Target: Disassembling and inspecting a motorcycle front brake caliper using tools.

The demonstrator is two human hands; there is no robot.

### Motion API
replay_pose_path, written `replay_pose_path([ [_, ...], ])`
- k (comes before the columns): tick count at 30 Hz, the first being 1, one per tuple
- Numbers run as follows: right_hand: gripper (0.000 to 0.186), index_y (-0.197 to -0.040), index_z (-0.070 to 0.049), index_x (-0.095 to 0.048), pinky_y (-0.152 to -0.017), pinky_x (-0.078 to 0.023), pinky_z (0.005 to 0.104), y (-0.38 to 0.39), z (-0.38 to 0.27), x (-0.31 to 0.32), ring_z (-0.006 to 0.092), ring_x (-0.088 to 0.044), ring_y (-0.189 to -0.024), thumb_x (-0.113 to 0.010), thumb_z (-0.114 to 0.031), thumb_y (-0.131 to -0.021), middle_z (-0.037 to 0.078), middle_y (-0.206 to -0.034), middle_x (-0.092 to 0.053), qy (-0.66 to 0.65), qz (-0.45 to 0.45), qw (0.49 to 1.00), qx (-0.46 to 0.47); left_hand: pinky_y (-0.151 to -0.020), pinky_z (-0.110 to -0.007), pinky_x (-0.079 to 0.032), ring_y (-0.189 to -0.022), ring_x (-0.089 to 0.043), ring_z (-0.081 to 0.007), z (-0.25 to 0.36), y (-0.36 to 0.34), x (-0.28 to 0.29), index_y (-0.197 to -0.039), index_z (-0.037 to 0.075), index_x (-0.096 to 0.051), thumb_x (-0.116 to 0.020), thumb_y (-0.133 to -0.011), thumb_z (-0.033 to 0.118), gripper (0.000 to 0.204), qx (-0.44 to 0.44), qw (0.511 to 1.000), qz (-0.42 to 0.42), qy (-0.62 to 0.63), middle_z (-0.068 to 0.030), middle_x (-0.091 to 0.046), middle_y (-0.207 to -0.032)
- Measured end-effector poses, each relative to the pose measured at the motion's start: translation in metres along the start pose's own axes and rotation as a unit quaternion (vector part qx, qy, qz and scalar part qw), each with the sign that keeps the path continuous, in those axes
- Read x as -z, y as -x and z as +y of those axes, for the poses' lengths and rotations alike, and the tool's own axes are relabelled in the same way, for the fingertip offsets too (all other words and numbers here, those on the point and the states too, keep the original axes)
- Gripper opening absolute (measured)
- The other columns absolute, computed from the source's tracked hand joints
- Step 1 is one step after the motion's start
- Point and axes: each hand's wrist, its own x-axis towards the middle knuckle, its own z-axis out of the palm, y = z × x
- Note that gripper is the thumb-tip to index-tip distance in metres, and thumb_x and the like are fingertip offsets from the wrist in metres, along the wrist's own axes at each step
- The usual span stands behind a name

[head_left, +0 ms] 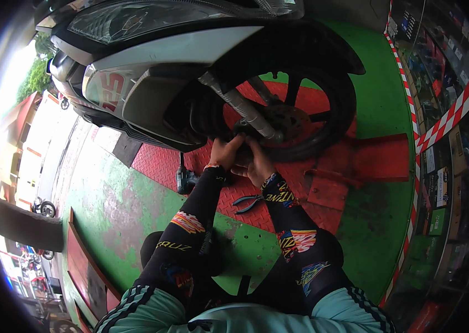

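My left hand point(226, 152) and my right hand point(258, 162) meet at the lower rim of a motorcycle's front wheel point(341, 119), just below the fork leg point(245, 111). Both hands are closed at a small dark part beside the fork. Their fingertips are partly hidden, so I cannot make out the part. The brake disc point(290, 119) shows behind the fork's lower end. On the red plate nearby, a cordless drill point(186, 178) lies left of my forearms. Pliers with blue-edged handles point(248, 203) lie between my forearms, close to the right one.
The motorcycle's white and grey body point(162, 61) fills the upper left. Under the wheel is a red tread plate point(151, 166) with a raised red metal piece point(381, 158) at its right. A glass display case point(440, 183) edged with red-and-white tape lines the right side.
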Motion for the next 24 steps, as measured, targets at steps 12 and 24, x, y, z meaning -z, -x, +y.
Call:
replay_pose_path([
  [12,0.077,-0.144,-0.015,-0.040,-0.090,-0.045,0.0472,-0.015,0.014,0.009,0.0230,-0.058,-0.111,-0.046,-0.071,-0.091,0.007,-0.129,-0.057,-0.009,-0.028,0.999,0.043,-0.062,-0.029,-0.052,-0.069,-0.067,-0.0106,0.035,0.003,0.004,-0.087,-0.004,-0.073,-0.071,-0.086,0.033,0.037,0.001,0.993,-0.028,-0.115,-0.0083,-0.072,-0.074],
  [24,0.061,-0.128,-0.017,-0.053,-0.086,-0.047,0.0426,-0.007,0.007,-0.011,0.0159,-0.059,-0.099,-0.048,-0.067,-0.093,0.001,-0.114,-0.061,0.062,0.063,0.994,0.058,-0.062,-0.029,-0.053,-0.069,-0.068,-0.0133,0.016,-0.008,0.017,-0.095,-0.006,-0.071,-0.067,-0.091,0.033,0.039,-0.024,0.995,-0.080,-0.063,-0.0093,-0.071,-0.075],
])
